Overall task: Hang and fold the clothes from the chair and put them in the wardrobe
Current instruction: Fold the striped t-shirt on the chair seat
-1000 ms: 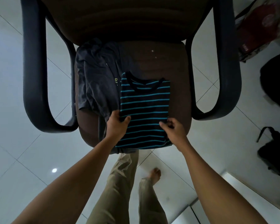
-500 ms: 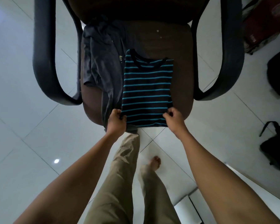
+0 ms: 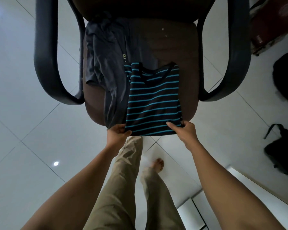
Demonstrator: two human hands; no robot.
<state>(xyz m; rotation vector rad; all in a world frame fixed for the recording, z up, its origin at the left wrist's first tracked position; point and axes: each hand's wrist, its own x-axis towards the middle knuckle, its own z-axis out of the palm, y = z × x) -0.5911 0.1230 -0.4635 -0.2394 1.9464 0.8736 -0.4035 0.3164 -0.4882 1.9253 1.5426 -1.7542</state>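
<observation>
At chair (image 3: 165,44) front: left hand (image 3: 117,134), right hand (image 3: 184,131) grips clamped on striped shirt (image 3: 154,100) hem; left fingers hidden beneath.

Centre of frame: striped shirt (image 3: 154,100) in soft, matt knit cloth. Left of it: grey garment (image 3: 106,63) in thin, creased, matt cloth. Chair seat (image 3: 173,47) in brown upholstery with faint sheen; armrests (image 3: 45,60) in smooth, dark, semi-gloss plastic. Left of frame: floor tiles (image 3: 23,130), glossy, reflecting light. Lower centre: trousers (image 3: 123,188) in matt woven cloth.

The person wears loose khaki trousers (image 3: 121,188), with a bare foot (image 3: 158,164) and bare forearms (image 3: 83,185).
</observation>
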